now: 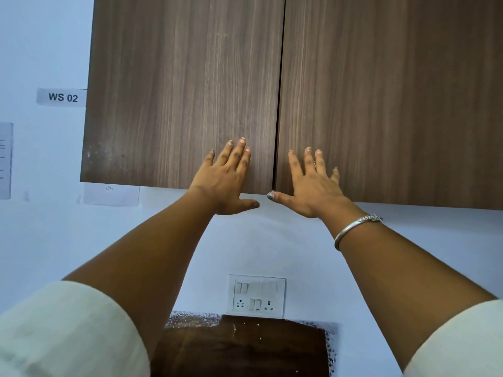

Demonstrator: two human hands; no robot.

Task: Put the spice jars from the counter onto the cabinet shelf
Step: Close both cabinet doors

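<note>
A dark wood wall cabinet fills the upper view, with both doors closed: the left door (179, 88) and the right door (389, 99). My left hand (226, 180) lies flat against the lower right corner of the left door, fingers spread, thumb under the bottom edge. My right hand (313, 186) rests flat on the lower left corner of the right door, thumb at the gap between the doors. Neither hand holds anything. No spice jars or shelf are in view.
A white switch and socket plate (256, 296) is on the wall below the cabinet. A dark brown counter surface (245, 349) shows at the bottom. A "WS 02" label (62, 97) and papers hang on the wall to the left.
</note>
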